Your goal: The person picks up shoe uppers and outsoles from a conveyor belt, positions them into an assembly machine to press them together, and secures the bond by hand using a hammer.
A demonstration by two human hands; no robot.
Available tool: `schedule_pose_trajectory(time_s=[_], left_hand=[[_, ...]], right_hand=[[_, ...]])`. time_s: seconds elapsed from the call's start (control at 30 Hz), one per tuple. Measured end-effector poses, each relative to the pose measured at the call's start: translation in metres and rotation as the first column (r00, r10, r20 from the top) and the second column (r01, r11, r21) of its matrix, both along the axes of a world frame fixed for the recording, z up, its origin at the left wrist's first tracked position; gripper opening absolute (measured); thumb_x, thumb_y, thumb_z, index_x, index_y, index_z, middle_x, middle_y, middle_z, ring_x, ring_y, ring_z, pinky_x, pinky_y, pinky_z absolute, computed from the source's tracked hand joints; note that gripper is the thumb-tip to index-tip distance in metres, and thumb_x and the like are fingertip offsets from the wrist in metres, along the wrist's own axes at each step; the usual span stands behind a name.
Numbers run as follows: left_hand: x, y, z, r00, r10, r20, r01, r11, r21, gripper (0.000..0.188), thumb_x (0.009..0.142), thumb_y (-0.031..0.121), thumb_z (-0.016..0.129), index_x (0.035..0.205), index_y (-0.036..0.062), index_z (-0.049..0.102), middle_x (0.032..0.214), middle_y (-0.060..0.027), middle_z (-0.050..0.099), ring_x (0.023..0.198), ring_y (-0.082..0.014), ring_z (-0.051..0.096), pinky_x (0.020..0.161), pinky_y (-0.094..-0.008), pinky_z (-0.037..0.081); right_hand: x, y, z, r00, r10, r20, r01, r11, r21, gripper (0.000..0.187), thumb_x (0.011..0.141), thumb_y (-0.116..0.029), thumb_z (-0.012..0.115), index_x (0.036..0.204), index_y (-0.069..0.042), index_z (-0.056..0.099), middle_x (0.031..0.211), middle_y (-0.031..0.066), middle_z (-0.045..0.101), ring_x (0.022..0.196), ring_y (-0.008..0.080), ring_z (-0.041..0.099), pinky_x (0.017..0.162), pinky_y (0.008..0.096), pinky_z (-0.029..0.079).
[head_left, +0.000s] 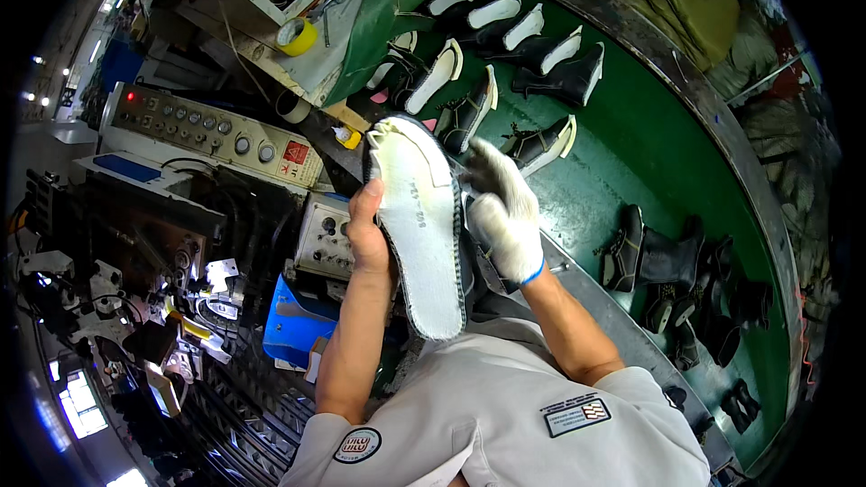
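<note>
In front of me a dark boot upper is turned sole side up, its white insole (421, 225) facing me with pleated edges around the toe. My bare left hand (367, 232) grips it from the left side, thumb along the edge. At its right side is my right hand (508, 210), in a white glove with a blue cuff. The gloved fingers are apart and look free of the boot; whether the fingertips touch its dark side I cannot tell.
Several dark boots with white soles (436, 78) stand on the green surface (622, 158) ahead. More black boots (672, 257) lie at the right. On my left are a machine control panel (212, 131), a blue bin (293, 320) and machinery. A yellow tape roll (296, 36) sits on the bench.
</note>
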State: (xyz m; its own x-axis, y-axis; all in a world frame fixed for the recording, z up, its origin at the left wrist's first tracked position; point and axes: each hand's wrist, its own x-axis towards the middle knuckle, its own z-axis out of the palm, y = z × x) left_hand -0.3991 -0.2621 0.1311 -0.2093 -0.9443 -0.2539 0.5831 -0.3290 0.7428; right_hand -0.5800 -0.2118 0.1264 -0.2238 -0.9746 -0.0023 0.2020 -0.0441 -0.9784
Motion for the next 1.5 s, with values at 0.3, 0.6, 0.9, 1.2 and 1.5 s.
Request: schedule_pose_trajectory(time_s=[0.3,0.6,0.9,1.2,1.5], left_hand=[[-0.028,-0.001,-0.01,0.962,-0.171,0.213,0.189,0.98,-0.068,0.062,0.095,0.039,0.064,0.137,-0.0059,0.057,0.127,-0.018,0.068,0.114,-0.0296,0.067,0.104,-0.0402,0.05],[-0.05,-0.031,-0.022,0.931,-0.36,0.055,0.354,0.931,0.086,0.058,0.108,0.042,0.053,0.133,-0.0103,0.06,0.123,-0.0222,0.071,0.11,-0.0307,0.071,0.101,-0.0412,0.054],[-0.075,-0.031,-0.021,0.773,-0.42,0.475,0.469,0.883,0.018,0.029,0.106,0.027,0.059,0.108,-0.0004,0.07,0.095,-0.0029,0.069,0.084,-0.0097,0.063,0.076,-0.0264,0.051],[-0.095,-0.032,-0.033,0.858,-0.512,0.048,0.502,0.854,0.138,0.043,0.103,0.029,0.061,0.129,-0.0056,0.061,0.115,-0.0131,0.07,0.104,-0.0187,0.068,0.095,-0.0334,0.054],[-0.109,-0.038,-0.044,0.751,-0.428,0.503,0.499,0.866,-0.008,0.029,0.103,0.025,0.06,0.108,-0.0024,0.069,0.091,-0.0027,0.068,0.078,-0.0085,0.061,0.07,-0.0247,0.049]], right_hand=[[-0.021,-0.022,-0.058,0.562,0.316,0.765,-0.453,0.891,-0.035,0.082,0.087,-0.043,0.077,0.15,0.0,0.049,0.14,0.0127,0.062,0.12,0.0222,0.065,0.103,0.0364,0.052],[-0.046,-0.008,-0.068,0.688,0.388,0.613,-0.471,0.882,-0.029,0.109,0.072,-0.049,0.085,0.157,0.002,0.039,0.145,0.0138,0.059,0.13,0.0238,0.059,0.112,0.0372,0.045],[-0.064,0.01,-0.085,0.63,0.259,0.732,-0.465,0.881,0.089,0.098,0.071,-0.046,0.084,0.149,0.004,0.049,0.136,0.0148,0.065,0.118,0.0239,0.068,0.103,0.0364,0.054],[-0.088,0.002,-0.093,0.634,0.28,0.721,-0.418,0.908,0.015,0.103,0.07,-0.045,0.084,0.151,0.005,0.045,0.136,0.0153,0.065,0.119,0.0235,0.068,0.105,0.0365,0.053],[-0.091,0.012,-0.115,0.546,0.162,0.822,-0.394,0.916,0.081,0.092,0.075,-0.038,0.081,0.148,0.007,0.047,0.132,0.0171,0.067,0.114,0.0253,0.071,0.1,0.0366,0.057]])
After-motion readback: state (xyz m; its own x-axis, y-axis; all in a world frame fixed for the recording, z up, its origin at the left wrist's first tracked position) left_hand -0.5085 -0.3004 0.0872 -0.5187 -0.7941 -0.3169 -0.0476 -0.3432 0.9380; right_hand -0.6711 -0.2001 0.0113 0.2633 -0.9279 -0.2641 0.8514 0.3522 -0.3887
